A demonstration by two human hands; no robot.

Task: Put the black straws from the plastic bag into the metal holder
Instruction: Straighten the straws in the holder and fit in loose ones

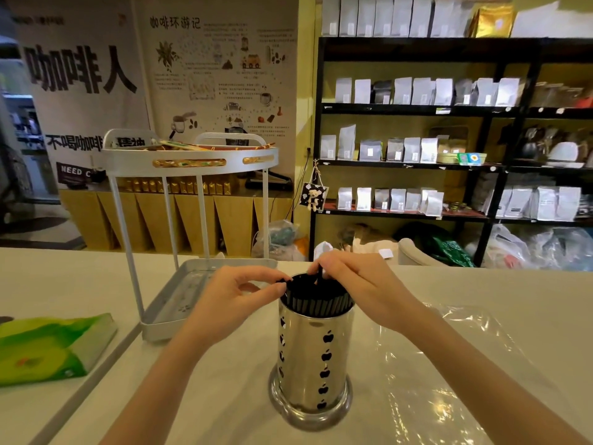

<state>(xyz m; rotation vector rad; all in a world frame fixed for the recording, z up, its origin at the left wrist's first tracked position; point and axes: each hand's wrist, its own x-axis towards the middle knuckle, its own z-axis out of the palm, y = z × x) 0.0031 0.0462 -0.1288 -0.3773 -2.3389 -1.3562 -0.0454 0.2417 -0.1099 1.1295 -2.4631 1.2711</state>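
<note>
Banner [80,91]: "咖啡人", "NEED C"; poster [224,75]: "咖啡环游记".

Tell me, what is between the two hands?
In the head view, the tops of the black straws in the metal holder lie between left hand and right hand.

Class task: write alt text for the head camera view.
Two hands, left hand and right hand, adjust black straws standing in a metal holder on a white counter; an empty-looking plastic bag lies right.
</note>
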